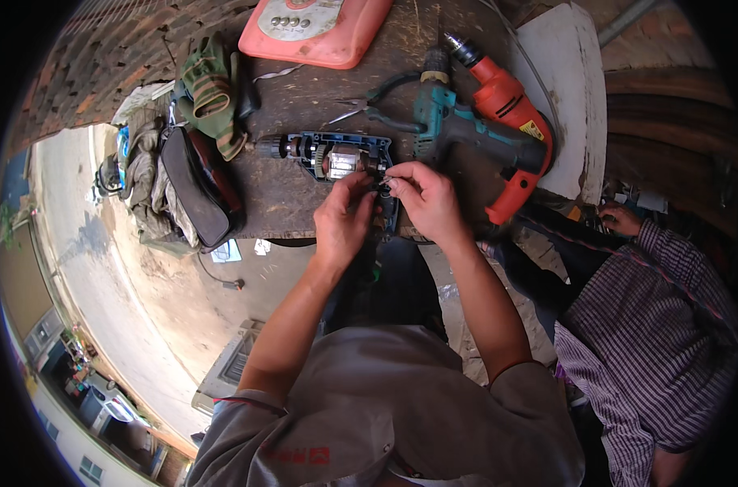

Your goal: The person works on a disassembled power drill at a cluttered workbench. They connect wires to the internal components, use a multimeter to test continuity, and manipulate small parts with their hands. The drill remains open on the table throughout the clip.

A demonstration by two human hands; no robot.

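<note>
An opened power drill lies on the dark wooden table near its front edge. Its blue half housing bares a motor and gears, with the black chuck pointing left. My left hand bends over the rear of the motor, thumb and fingertips drawn together on something too small to make out. Beside it, my right hand pinches a tiny piece at the motor's rear end, where the handle begins. Both hands' fingertips nearly meet there and hide part of the handle.
Behind the hands lie a teal cordless drill, pliers and a red drill. A red plastic panel sits farther back. Striped gloves and a dark bag are on the left. A person in a checked shirt is at the right.
</note>
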